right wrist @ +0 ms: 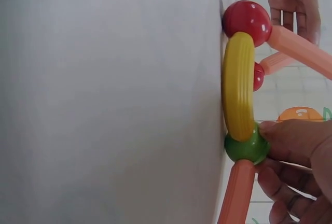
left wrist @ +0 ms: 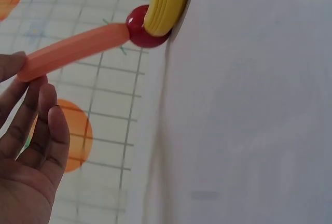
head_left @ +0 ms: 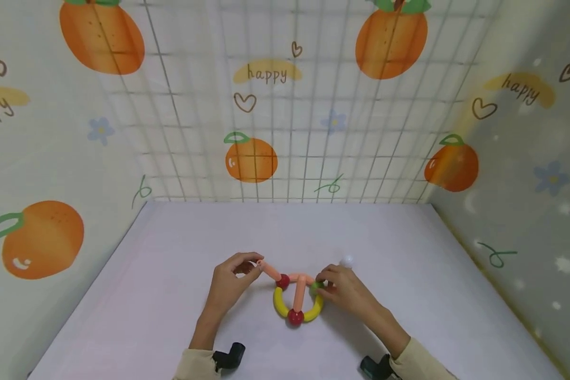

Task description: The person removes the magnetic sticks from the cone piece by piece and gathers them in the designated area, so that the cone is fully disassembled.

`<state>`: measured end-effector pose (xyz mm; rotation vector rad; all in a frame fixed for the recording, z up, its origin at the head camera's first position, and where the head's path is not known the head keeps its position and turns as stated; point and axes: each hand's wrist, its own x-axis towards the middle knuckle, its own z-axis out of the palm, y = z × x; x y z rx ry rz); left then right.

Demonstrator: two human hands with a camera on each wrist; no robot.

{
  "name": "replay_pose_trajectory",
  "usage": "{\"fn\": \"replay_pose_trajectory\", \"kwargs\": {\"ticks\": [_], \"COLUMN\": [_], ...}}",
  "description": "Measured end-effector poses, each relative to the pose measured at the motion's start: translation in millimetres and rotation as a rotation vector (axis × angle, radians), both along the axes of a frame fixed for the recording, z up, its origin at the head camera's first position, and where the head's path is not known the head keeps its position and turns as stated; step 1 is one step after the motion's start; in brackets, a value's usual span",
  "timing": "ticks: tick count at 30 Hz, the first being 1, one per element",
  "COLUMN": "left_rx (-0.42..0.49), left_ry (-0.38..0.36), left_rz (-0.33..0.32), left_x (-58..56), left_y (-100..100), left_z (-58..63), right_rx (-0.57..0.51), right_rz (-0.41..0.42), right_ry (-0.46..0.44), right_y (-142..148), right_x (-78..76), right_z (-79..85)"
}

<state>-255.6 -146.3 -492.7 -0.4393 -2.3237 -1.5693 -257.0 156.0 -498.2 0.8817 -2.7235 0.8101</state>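
Note:
A toy frame of balls and sticks sits mid-table. Two curved yellow sticks (head_left: 279,303) meet at a front red ball (head_left: 295,317). Their other ends join a second red ball (head_left: 282,281) and a green ball (head_left: 315,288). From the front ball an upright salmon stick (head_left: 299,295) leans upward, with more salmon sticks at the back. My left hand (head_left: 231,279) pinches the outer end of a straight salmon stick (left wrist: 78,52), whose far end meets the second red ball. Thumb and fingers of my right hand (head_left: 350,289) grip the green ball, seen closely in the right wrist view.
Just beyond the right hand lies a small whitish ball (head_left: 347,261). The white table (head_left: 171,237) ends at a wire grid behind a printed cloth (head_left: 290,116), with cloth walls on both sides. Black wrist pieces (head_left: 230,356) show near both sleeves.

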Motion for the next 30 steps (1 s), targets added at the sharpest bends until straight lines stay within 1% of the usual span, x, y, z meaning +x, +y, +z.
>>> {"fn": "replay_pose_trajectory", "kwargs": {"ticks": [4,8,10,13,15,19,22,26,30], "left_rx": [-0.033,-0.079,-0.101,-0.125,-0.126,-0.148,-0.221,-0.341,-0.384], "left_ry": [-0.056,-0.109,-0.131,-0.171,-0.194,-0.238,-0.263,-0.261,-0.238], "left_rz": [0.005,0.035,0.042,0.029,0.018,0.03,0.051,0.054,0.044], "left_x": [2.0,2.0,0.6,-2.5,-4.6,-4.3,-4.0,-6.1,-9.0], "left_y": [-13.5,-28.2,-33.6,-38.8,-41.1,-46.9,-49.6,-49.2,-47.8], "left_z": [-1.4,-5.5,-7.0,-8.1,-9.2,-14.4,-18.8,-22.8,-24.9], "right_rx": [-0.002,-0.016,-0.02,-0.015,-0.006,0.007,0.021,0.03,0.015], "right_rz": [-0.001,0.019,0.012,-0.014,-0.029,-0.034,-0.03,-0.032,-0.029], "right_ry": [-0.005,-0.015,-0.023,-0.031,-0.034,-0.034,-0.027,-0.012,0.0], "right_y": [-2.1,-4.6,-4.7,-3.1,-1.4,-0.8,-1.1,-1.6,-2.0], "right_x": [1.5,2.0,2.7,3.7,4.2,5.9,5.7,4.9,4.6], "right_z": [-1.9,-3.5,-3.0,-1.0,1.4,1.5,1.5,2.6,2.3]}}
